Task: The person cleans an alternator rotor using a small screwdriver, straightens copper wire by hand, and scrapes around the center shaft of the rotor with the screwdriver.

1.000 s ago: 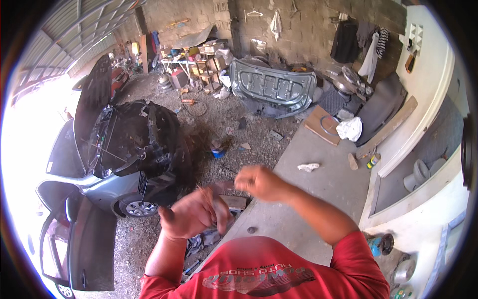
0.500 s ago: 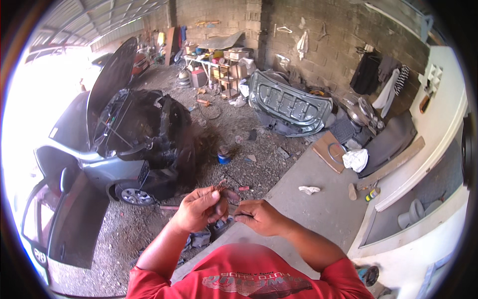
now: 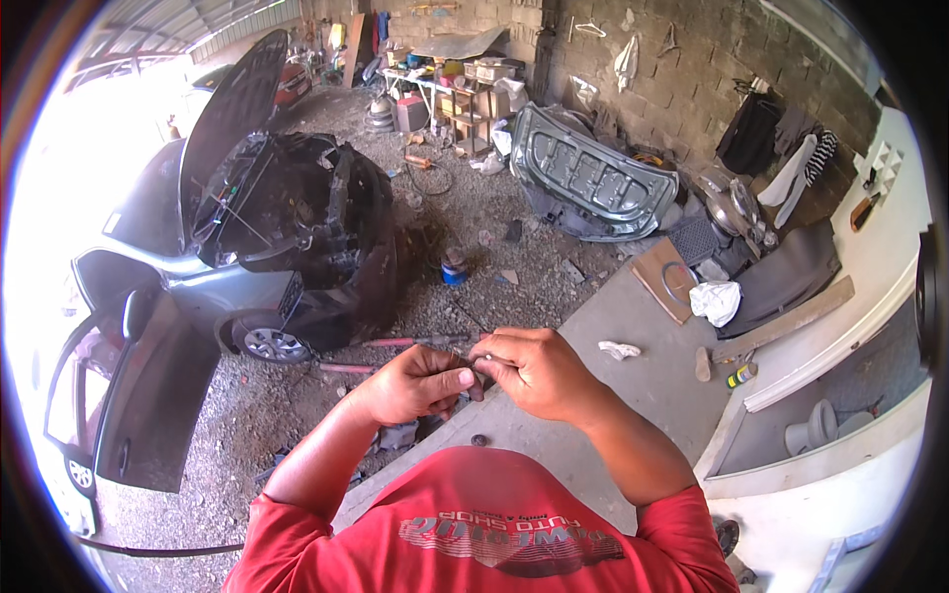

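Note:
In front of my red shirt both hands meet, fingertips nearly touching. My left hand [image 3: 420,383] is closed, its thumb lying along the fingers, around a small dark brownish piece [image 3: 476,388] whose lower end shows between the hands. My right hand [image 3: 539,370] comes in from the right with thumb and forefinger pinched together at the upper end of that piece. Whatever lies inside the right fingertips is too small and covered to name. A thin dark rod or wire shows just above the fingers; I cannot tell whether it is held or lies on the ground.
A grey car [image 3: 257,287] with raised hood and open door stands left on gravel. Red bars [image 3: 390,343] and a blue can [image 3: 453,274] lie beyond my hands. Right of them are a concrete strip [image 3: 633,395], a white rag [image 3: 619,350], a spray can [image 3: 741,375] and a trunk lid [image 3: 593,178].
My right hand has moved up and left against the left fingertips, and its fingers now pinch there. The brownish piece, earlier showing broadly, is mostly covered. The whole view has shifted slightly.

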A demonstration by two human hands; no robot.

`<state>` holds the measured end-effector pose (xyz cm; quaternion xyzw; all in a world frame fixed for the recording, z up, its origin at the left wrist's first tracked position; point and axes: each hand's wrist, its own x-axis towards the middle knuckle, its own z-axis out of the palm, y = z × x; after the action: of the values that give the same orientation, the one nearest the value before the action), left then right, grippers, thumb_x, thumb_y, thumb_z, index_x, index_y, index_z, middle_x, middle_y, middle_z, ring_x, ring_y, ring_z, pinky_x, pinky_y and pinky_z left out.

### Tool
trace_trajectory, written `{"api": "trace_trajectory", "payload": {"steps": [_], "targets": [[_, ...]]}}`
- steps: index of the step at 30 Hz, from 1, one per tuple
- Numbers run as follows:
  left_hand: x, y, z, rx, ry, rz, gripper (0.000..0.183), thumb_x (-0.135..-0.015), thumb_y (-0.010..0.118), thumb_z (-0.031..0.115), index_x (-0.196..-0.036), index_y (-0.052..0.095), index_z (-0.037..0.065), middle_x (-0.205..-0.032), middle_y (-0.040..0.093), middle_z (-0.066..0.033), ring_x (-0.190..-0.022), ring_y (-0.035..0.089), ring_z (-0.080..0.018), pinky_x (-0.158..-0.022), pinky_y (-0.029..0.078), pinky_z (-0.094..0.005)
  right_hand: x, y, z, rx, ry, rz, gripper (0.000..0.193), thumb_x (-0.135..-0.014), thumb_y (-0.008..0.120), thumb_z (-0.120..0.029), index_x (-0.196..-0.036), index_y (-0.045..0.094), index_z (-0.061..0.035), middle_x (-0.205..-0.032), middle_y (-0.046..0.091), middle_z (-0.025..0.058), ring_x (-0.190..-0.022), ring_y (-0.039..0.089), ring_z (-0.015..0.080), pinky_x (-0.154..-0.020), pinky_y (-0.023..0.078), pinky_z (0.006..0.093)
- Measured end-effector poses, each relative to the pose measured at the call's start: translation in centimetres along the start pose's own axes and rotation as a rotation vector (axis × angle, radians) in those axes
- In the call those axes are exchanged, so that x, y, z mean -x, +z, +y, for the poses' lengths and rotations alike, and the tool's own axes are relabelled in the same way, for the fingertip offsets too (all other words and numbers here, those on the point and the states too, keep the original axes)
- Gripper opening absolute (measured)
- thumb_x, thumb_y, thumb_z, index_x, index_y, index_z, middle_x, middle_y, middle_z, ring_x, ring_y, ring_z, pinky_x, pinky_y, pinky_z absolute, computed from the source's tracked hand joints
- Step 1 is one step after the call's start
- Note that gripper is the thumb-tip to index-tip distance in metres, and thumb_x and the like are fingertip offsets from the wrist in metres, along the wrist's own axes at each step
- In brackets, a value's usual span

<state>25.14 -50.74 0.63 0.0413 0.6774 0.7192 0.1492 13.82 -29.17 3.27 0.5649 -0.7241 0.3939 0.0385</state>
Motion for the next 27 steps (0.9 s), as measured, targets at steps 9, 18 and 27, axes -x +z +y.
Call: {"api": "trace_trajectory", "payload": {"steps": [9,18,27], "targets": [[-0.2,-0.9,-2.3,0.659,0.135,-0.199,0.043,-0.107,0.057,0.032,-0.096,0.071,-0.007,-0.058,0.050,-0.0017,-0.043,0.044,-0.0125,-0.060,0.049,-0.0378,2.0,3.3,0.2,-0.688,0.315,-0.200,0.053,-0.105,0.057,0.000,-0.155,0.043,-0.0095,-0.089,0.066,0.0005,-0.076,0.061,0.0076,-0.069,0.051,0.0255],[0.2,-1.4,-2.8,0.620,-0.024,-0.152,0.041,-0.106,0.062,0.031,-0.094,0.073,-0.007,-0.066,0.066,-0.0099,-0.052,0.063,-0.0225,-0.055,0.054,-0.0324,2.7,6.3,0.0,-1.051,0.475,-0.177,0.009,-0.110,0.053,-0.011,-0.111,0.059,-0.0045,-0.092,0.067,0.0005,-0.072,0.060,0.0073,-0.059,0.048,0.0231],[-0.8,3.6,-2.7,0.264,-0.070,0.373,0.030,-0.096,0.079,0.029,-0.095,0.074,-0.001,-0.070,0.067,-0.0027,-0.059,0.063,-0.0115,-0.052,0.050,-0.0260,4.2,9.9,1.2,-0.733,0.466,0.098,0.012,-0.109,0.052,-0.010,-0.108,0.062,-0.0041,-0.077,0.063,0.0003,-0.061,0.055,0.0065,-0.054,0.046,0.0258]]}}
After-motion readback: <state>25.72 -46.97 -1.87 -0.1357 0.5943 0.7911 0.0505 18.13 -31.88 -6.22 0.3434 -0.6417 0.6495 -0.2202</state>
